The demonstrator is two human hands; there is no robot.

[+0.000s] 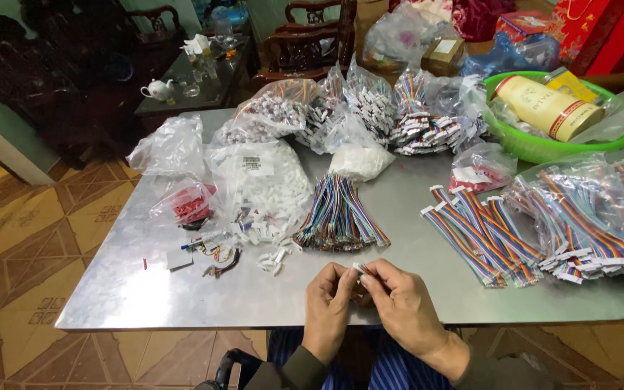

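White connector (359, 269) pinched by both hands' fingers (348, 278) | red boxes (601, 29) top right

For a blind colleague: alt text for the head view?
Two hands, left hand and right hand, pinch a small white connector together over a grey table, behind them a bundle of rainbow wires and bags of parts.

Small white piece (359, 269) (mostly finger-hidden), bagged cables (601, 209) cut off right
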